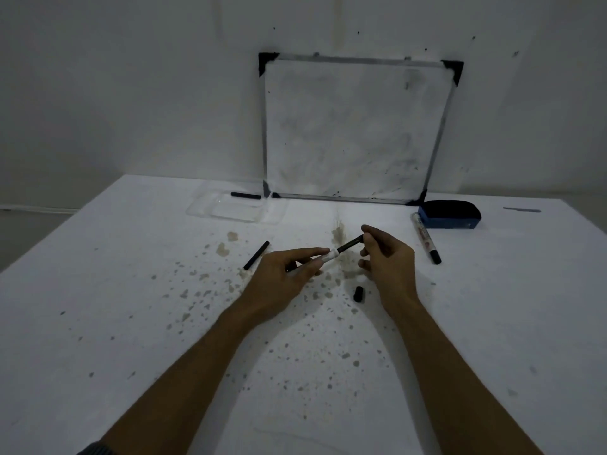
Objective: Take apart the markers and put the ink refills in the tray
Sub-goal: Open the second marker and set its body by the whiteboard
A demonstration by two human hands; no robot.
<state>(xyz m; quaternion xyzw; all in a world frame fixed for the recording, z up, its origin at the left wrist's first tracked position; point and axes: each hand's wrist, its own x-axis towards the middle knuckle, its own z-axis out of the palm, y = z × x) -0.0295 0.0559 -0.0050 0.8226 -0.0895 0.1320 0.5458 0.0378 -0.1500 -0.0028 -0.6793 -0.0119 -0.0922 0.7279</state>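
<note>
The ink refill [350,245], a thin black rod, sticks halfway out of the white marker barrel [323,258], just in front of the brown stain [338,234] on the surface [131,290]. Its long axis runs from the barrel's open mouth up and away toward the whiteboard [354,129], tilting to the person's right. The left hand [282,277] is closed around the barrel, fingers wrapped near the mouth. The right hand [386,257] pinches the refill's far end between thumb and fingertips, so the right grip is the one on the refill, and the pull should follow that same slanted line away from the barrel.

The clear tray [230,210] sits well beyond the stain and to its left, against the whiteboard's lower left corner, with one black refill [245,195] lying along its far edge. Another black rod [256,255] rests left of the stain, and a small black cap [358,294] lies nearer the person. A whole marker [425,238] lies to the right of the stain, beside the blue eraser [450,214].
</note>
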